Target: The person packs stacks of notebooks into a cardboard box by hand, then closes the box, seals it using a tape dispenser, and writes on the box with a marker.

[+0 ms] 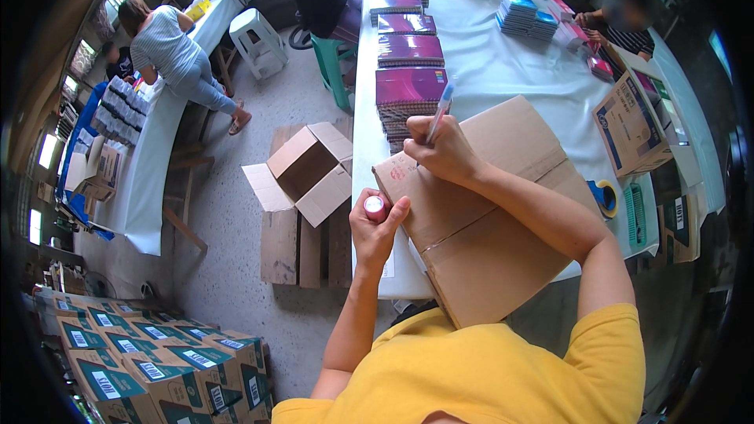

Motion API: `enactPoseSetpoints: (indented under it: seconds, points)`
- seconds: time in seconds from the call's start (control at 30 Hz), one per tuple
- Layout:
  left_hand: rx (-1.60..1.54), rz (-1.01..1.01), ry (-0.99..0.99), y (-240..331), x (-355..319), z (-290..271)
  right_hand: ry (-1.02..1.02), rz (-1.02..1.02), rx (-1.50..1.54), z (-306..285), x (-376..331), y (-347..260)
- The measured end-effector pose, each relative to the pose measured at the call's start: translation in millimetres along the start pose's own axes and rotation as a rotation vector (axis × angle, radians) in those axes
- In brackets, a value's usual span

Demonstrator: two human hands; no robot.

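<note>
A flattened cardboard carton (pixel 503 224) lies slantwise over the table's edge, right up against my yellow shirt. My right hand (pixel 448 151) grips a clear pen (pixel 441 110), its lower end close to the carton's upper left corner, beside a red stamped mark (pixel 398 170). The pen's tip is hidden behind my fingers. Wrapped in my left hand (pixel 372 232) is a small pink cylinder (pixel 375 206) with a pale round end, which looks like a stamp. That hand is at the carton's left edge.
Stacks of purple spiral notebooks (pixel 411 86) line the table's left side. An open carton (pixel 310 169) sits on a wooden crate (pixel 280 247). Tape (pixel 605 198), a green basket (pixel 635 214) and another carton (pixel 633 126) are at right. Packed cartons (pixel 149 357) fill the lower left. Several people work nearby.
</note>
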State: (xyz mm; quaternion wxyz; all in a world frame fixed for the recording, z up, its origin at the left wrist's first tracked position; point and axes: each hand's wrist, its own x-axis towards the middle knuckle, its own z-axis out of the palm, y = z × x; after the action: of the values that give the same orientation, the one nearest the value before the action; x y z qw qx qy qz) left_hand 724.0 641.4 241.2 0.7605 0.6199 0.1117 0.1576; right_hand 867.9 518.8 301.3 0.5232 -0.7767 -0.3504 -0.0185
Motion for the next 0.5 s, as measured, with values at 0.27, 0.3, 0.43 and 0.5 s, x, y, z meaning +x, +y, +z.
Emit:
enactPoseSetpoints:
  seconds: [0.27, 0.3, 0.43, 0.5]
  points:
    - [-0.002, 0.008, -0.002, -4.2, 1.3, -0.8, 0.011, -0.005, 0.001, -0.6, 1.4, 0.4]
    - [-0.002, 0.007, -0.001, -3.9, 1.1, -1.0, 0.009, 0.0, -0.013, -0.5, 1.0, 1.3]
    - [-0.016, 0.019, -0.001, -6.4, 1.7, -1.8, 0.015, -0.025, -0.052, -0.7, 2.7, 4.6]
    - [0.01, 0.03, -0.003, -7.3, 1.4, -5.3, 0.01, -0.029, -0.053, 1.1, 1.6, 4.1]
